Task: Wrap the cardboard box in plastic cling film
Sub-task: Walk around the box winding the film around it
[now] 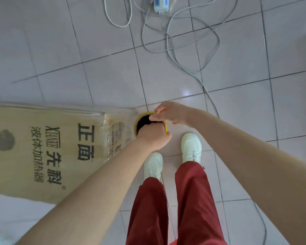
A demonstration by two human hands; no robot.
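At the far left we saw the box (42, 147) lying flat on the tiled floor (95, 50), its broad printed face turned up and black characters running across it. The box reached from the left edge of the view to the middle. Near its right end, clear film (117, 137) was drawn over the cardboard in wrinkled, glossy bands, and a thinner shiny layer ran along the far edge.

Just beside that right end stood the roll (135, 124), which we saw end-on: a yellow rim round a dark hollow core. The film seemed to run from the roll onto the box, though we could not tell just where it left the roll.

Our left hand (153, 138) was on the near side of the roll, its fingers curled down into the core and gripping it, knuckles up. Our right hand (171, 112) came in from the right at the far side of the rim and pinched the rim between thumb and bent fingers. The two hands were nearly touching over the opening.

Nearer to us were two white shoes (191, 147) and red trousers (193, 200), right of the box.

Far off, toward the right, grey cables (193, 50) looped over the tiles, and a white and blue device (160, 4) lay at the far edge.
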